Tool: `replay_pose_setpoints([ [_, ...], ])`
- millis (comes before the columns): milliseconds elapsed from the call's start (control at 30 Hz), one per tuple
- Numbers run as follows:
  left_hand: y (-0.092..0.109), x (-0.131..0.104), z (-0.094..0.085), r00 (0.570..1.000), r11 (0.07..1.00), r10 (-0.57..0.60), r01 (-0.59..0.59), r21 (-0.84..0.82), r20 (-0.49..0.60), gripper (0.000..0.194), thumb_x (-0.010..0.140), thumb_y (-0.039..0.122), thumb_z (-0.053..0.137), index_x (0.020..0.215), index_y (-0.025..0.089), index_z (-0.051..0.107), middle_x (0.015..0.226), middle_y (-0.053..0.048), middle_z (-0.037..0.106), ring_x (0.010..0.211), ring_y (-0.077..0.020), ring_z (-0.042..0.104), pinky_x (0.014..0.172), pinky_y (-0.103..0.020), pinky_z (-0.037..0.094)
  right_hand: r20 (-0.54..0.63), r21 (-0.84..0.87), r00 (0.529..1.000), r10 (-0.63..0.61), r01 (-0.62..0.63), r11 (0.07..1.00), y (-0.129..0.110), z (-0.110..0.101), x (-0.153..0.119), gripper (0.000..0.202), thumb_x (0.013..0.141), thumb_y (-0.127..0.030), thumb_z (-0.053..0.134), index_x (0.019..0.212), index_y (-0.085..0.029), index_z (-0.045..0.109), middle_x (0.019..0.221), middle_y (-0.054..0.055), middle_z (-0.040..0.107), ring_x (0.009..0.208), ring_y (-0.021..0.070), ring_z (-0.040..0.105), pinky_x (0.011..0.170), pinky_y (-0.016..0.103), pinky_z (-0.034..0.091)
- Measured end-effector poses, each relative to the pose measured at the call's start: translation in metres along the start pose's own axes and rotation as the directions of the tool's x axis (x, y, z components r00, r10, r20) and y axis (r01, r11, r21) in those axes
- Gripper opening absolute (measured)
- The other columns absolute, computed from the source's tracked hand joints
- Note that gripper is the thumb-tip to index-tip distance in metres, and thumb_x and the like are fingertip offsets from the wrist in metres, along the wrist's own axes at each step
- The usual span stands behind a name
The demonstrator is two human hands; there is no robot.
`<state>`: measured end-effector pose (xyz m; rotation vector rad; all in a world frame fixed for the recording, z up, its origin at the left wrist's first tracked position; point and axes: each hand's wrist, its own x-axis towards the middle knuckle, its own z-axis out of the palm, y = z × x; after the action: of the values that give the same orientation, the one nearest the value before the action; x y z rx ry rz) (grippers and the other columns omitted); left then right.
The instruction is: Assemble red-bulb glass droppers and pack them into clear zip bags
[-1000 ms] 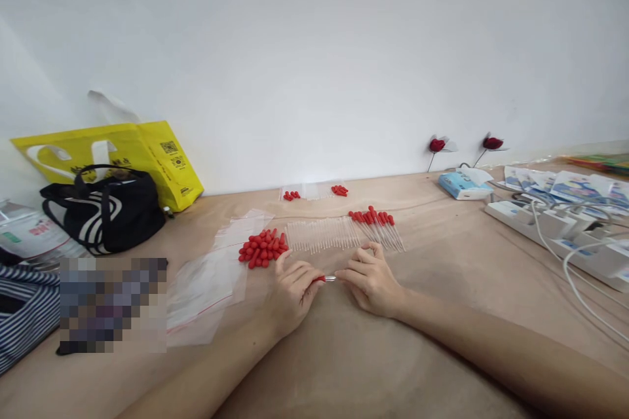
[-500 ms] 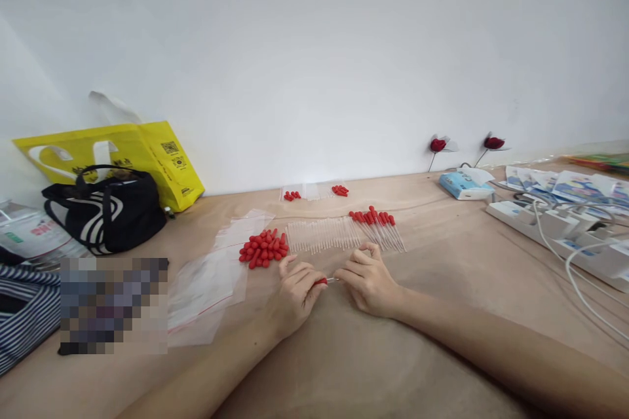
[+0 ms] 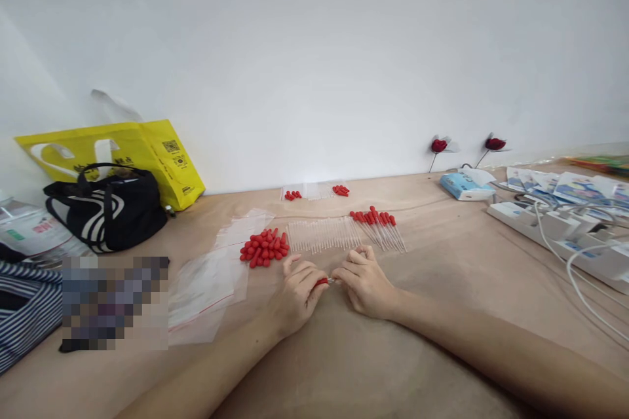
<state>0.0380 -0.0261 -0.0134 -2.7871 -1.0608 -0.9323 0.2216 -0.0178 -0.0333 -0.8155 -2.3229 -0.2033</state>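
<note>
1. pinching: left hand, thumb and fingers clamped on one red bulb, low over the middle of the surface.
2. right hand, fingertips clamped on one slim clear tube; tube in line with the red bulb, in the narrow gap between the hands. how far the tube sits in the bulb: cannot tell, fingers cover it.
3. pile of red bulbs, loose, heaped, just beyond the left hand and to its left.
4. row of clear tubes, laid side by side, beyond both hands, right of the pile.
5. red-capped tubes, fanned out, red ends toward the wall, at the right end of the row.
6. flat clear bags, red seal lines, overlapping, left of the left hand.
7. two small red clusters, near the wall, one at each end of a clear packet.
8. left side: yellow bag, upright, behind a black bag.
9. right side: blue tissue pack; white power strip with plugs and cables; two dark red flowers by the wall.
</note>
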Motion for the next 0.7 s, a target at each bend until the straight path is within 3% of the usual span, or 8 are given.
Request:
replay_pose_setpoints([
  [333,-0.012,0.002,0.0,0.995,0.996,-0.081,0.083,0.034,-0.05,0.016,0.085,0.022,0.042,0.082,0.021,0.058,0.075,0.001,0.064,0.079,-0.0151,0.057,0.091,-0.041,0.019,0.072,-0.104,0.997,0.025,-0.017,0.994,0.009,-0.013,0.002,0.02,0.081,-0.016,0.043,0.091,-0.021,0.06,0.078,0.003,0.062,0.077,0.0152,0.042,0.078,0.036,0.018],
  [433,-0.017,0.001,0.0,0.992,0.989,-0.109,0.114,0.09,-0.062,0.018,0.085,0.026,0.043,0.097,0.023,0.056,0.092,-0.003,0.064,0.091,-0.0187,0.054,0.092,-0.043,0.019,0.111,-0.146,0.993,0.044,-0.028,0.989,0.014,-0.015,0.001,0.018,0.08,-0.017,0.044,0.086,-0.02,0.061,0.075,0.003,0.061,0.076,0.0158,0.043,0.075,0.036,0.018],
  [500,-0.02,-0.001,0.0,0.984,0.975,-0.156,0.168,0.146,-0.086,0.031,0.083,0.03,0.045,0.113,0.022,0.047,0.108,-0.008,0.059,0.102,-0.0225,0.048,0.091,-0.044,0.02,0.105,-0.181,0.984,0.145,-0.124,0.976,0.022,-0.015,0.001,0.019,0.08,-0.019,0.043,0.084,-0.019,0.061,0.075,0.004,0.062,0.077,0.017,0.044,0.074,0.035,0.019],
  [567,-0.022,-0.002,0.0,0.977,0.961,-0.196,0.208,0.184,-0.08,0.041,0.081,0.031,0.047,0.12,0.021,0.04,0.114,-0.01,0.054,0.106,-0.0246,0.045,0.091,-0.045,0.021,0.047,-0.218,0.939,0.34,-0.322,0.921,0.034,-0.016,0.004,0.02,0.081,-0.022,0.042,0.084,-0.02,0.062,0.077,0.005,0.063,0.08,0.0182,0.046,0.073,0.034,0.019],
  [633,-0.023,-0.002,0.001,0.976,0.956,-0.213,0.218,0.198,-0.046,0.04,0.08,0.029,0.047,0.119,0.022,0.041,0.114,-0.009,0.054,0.106,-0.0244,0.045,0.091,-0.046,0.021,-0.023,-0.246,0.838,0.546,-0.534,0.809,0.048,-0.016,0.008,0.022,0.081,-0.024,0.04,0.087,-0.02,0.061,0.08,0.005,0.064,0.082,0.0193,0.048,0.072,0.033,0.02],
  [700,-0.022,-0.002,0.001,0.977,0.957,-0.212,0.211,0.2,-0.018,0.035,0.079,0.027,0.048,0.114,0.023,0.045,0.112,-0.007,0.055,0.105,-0.0238,0.046,0.092,-0.046,0.021,-0.055,-0.282,0.73,0.681,-0.666,0.691,0.063,-0.016,0.012,0.023,0.079,-0.023,0.04,0.092,-0.019,0.059,0.082,0.006,0.065,0.085,0.0206,0.05,0.072,0.033,0.021],
])
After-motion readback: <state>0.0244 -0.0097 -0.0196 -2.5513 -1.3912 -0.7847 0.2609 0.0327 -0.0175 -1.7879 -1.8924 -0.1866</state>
